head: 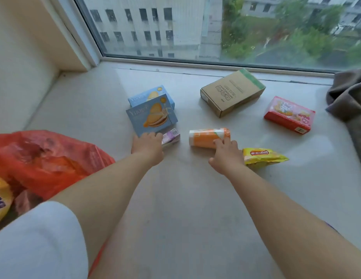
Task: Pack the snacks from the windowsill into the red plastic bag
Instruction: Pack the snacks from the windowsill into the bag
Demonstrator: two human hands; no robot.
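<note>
The red plastic bag [46,158] lies crumpled at the left of the windowsill [175,188]. My left hand [148,147] reaches forward, its fingers on the near edge of the front blue biscuit box [152,115] and over a small purple carton [171,136]. A second blue box [150,94] stands behind the first. My right hand [226,154] touches the near end of an orange and white roll [207,136] lying on its side. A yellow chips packet [262,157] lies just right of that hand.
A brown cardboard box [232,92] and a red snack box [289,114] lie farther back on the right. Grey cloth [351,97] is bunched at the right edge. A yellow packet [0,200] shows at the far left. The window [216,27] closes off the back.
</note>
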